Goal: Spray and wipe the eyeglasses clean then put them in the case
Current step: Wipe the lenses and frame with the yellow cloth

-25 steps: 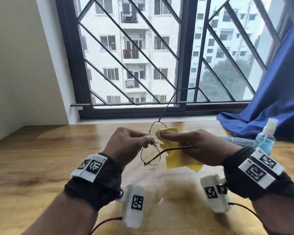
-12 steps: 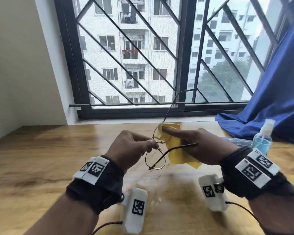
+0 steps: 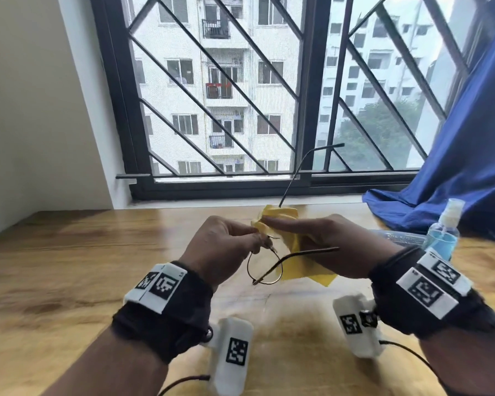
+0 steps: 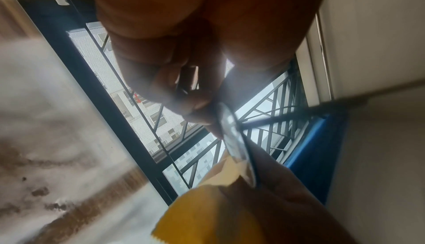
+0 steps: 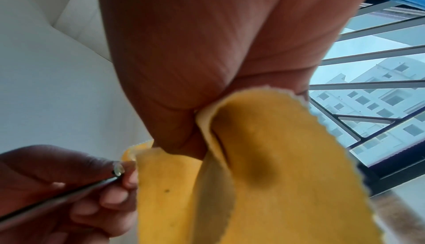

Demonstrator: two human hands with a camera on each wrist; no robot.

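Eyeglasses (image 3: 265, 267) held in the air above the wooden counter (image 3: 69, 267), between both hands, in front of the barred window (image 3: 226, 95). Left hand (image 3: 222, 250) curled, fingertips pinching the thin wire frame near the bridge; near lens ring hanging below the fingers, one temple arm pointing right across the right hand, the other rising toward the window. In the left wrist view, lens (image 4: 236, 144) seen edge-on, just below the fingers (image 4: 184, 98). Right hand (image 3: 335, 247) closed on the yellow cloth (image 3: 297, 270), far lens pinched through the folded cloth between thumb and extended forefinger; loose end of cloth hanging below the palm. In the right wrist view, cloth (image 5: 264, 175) folded over the thumb, pinked edge visible, frame end (image 5: 117, 169) gripped by the left hand (image 5: 57, 184). Blue spray bottle (image 3: 445, 232) upright on the counter, right of the right wrist. Clear case (image 3: 397, 238) lying just beside the bottle, partly hidden. Blue curtain (image 3: 469, 152) draped onto the counter behind the bottle.
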